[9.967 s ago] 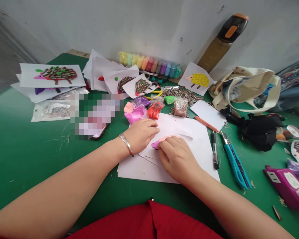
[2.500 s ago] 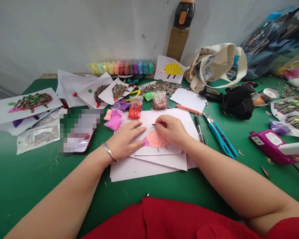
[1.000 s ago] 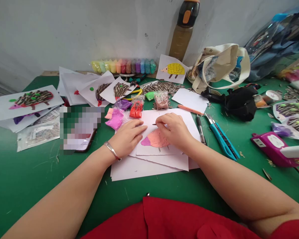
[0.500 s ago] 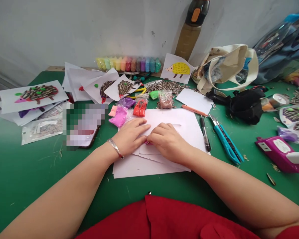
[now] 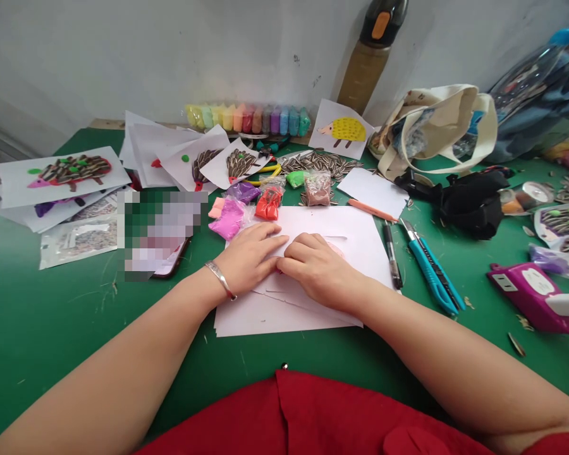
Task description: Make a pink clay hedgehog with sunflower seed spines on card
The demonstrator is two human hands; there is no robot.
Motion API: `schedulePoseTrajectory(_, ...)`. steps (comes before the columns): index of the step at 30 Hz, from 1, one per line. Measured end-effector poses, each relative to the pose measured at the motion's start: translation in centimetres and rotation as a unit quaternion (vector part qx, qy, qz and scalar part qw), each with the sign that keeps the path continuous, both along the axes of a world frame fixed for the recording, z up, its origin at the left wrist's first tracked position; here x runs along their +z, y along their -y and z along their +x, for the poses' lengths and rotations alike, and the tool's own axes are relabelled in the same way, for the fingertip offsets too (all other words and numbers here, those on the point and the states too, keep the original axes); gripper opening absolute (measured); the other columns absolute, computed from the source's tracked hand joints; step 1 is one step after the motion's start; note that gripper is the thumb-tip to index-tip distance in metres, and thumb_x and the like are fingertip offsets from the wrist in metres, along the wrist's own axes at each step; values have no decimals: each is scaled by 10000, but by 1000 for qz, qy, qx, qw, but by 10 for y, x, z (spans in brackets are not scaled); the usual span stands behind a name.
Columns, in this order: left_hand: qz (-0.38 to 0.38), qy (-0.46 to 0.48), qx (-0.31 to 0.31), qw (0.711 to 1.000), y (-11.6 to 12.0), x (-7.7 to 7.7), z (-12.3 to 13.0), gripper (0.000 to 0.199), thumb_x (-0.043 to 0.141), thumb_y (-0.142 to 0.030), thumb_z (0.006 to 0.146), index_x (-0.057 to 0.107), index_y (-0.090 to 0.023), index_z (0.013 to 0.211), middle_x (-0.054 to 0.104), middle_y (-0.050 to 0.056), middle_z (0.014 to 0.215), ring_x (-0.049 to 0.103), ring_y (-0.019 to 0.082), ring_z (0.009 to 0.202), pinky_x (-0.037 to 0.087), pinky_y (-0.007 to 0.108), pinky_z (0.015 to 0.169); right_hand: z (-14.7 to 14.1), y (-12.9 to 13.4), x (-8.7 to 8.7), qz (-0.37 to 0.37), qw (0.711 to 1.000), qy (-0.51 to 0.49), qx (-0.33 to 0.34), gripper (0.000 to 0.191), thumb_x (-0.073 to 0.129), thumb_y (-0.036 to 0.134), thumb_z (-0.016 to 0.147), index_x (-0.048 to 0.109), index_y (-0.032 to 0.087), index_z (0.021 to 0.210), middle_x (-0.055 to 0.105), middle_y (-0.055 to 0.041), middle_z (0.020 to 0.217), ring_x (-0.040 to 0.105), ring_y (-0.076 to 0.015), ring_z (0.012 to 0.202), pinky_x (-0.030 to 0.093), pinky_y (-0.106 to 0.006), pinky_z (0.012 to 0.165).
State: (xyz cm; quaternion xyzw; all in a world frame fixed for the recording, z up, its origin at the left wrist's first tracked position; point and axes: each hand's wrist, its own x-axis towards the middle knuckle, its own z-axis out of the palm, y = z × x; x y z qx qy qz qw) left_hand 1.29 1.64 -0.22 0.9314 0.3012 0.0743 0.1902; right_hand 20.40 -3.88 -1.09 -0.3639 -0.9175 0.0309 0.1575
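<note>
White paper sheets [image 5: 294, 316] lie stacked on the green table. My left hand [image 5: 249, 256], with a silver bracelet at the wrist, rests flat on them with its fingers spread. Beside it, touching near the thumb, my right hand [image 5: 315, 268] has its fingers curled and pressed down on the paper. A small bit of pink [image 5: 279, 271] shows under its fingertips; the rest is hidden. Just beyond the hands are packets of pink clay [image 5: 227, 221], red clay [image 5: 268, 203] and brown clay [image 5: 317, 189].
Seed-covered hedgehog pictures [image 5: 61, 177] and a blurred phone [image 5: 164, 237] are on the left. Sunflower seeds [image 5: 327, 164], a yellow hedgehog drawing [image 5: 344, 129] and a bottle [image 5: 367, 63] stand behind. A pen [image 5: 392, 256], blue cutter [image 5: 429, 268] and purple glue gun [image 5: 533, 294] lie right.
The camera view has shifted slightly. My right hand has shifted a little over the paper, and a faint pinkish patch now shows beyond its knuckles. My left hand stays flat on the sheets.
</note>
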Motion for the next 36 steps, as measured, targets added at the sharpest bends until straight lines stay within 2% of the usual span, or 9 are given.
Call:
schedulePoseTrajectory(5,-5,3,3,1000,0,0,0,321,398,-299,924,610,-170,1128,514,129,1246,484,283,1139,386,485,1018,1,-1,1,3,1000,6,-2,252,414,180,977,636,170,858,586,-72,841,411,-197,863,331,-340,764)
schedulePoseTrajectory(32,-5,4,3,1000,0,1,0,316,410,-263,912,611,-188,1143,526,116,1226,481,275,1128,382,468,1017,0,0,3,-7,1000,4,0,241,421,176,973,631,186,856,599,-67,861,422,-195,873,314,-342,765)
schedulePoseTrajectory(36,-10,4,5,1000,0,1,-1,346,383,-303,939,603,-177,1175,511,128,1255,472,279,1165,374,471,1032,8,-4,6,-11,998,-48,-40,197,450,172,950,631,191,874,610,-57,858,444,-192,858,313,-337,750)
